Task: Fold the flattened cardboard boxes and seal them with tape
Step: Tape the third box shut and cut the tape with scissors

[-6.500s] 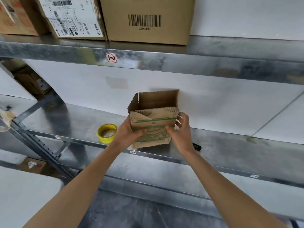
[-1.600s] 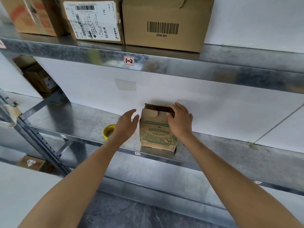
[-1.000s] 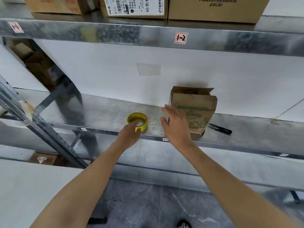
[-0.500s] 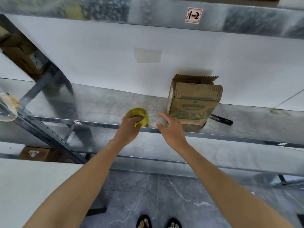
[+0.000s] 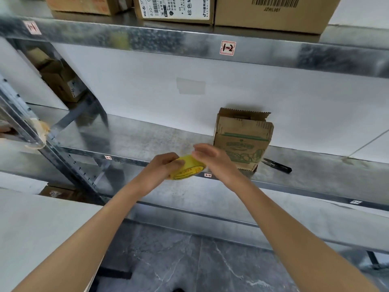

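A small brown cardboard box [image 5: 242, 142] with green print stands upright on the metal shelf [image 5: 130, 140] against the white wall, its top flaps folded over. My left hand [image 5: 162, 167] grips a yellow tape roll [image 5: 189, 168] lifted just in front of the shelf edge. My right hand [image 5: 212, 159] is at the roll's right side, fingers reaching over its top edge; whether they pinch the tape end is hidden. Both hands are left of and below the box, apart from it.
A black utility knife [image 5: 277, 166] lies on the shelf right of the box. The upper shelf [image 5: 189, 41] carries several cardboard cartons [image 5: 271, 13]. A slanted metal upright [image 5: 25, 127] stands at the left. Grey floor tiles [image 5: 189, 260] lie below.
My left hand took the tape roll off the shelf and lifted it toward me. My right hand left the box and came to the roll. The box stays standing.
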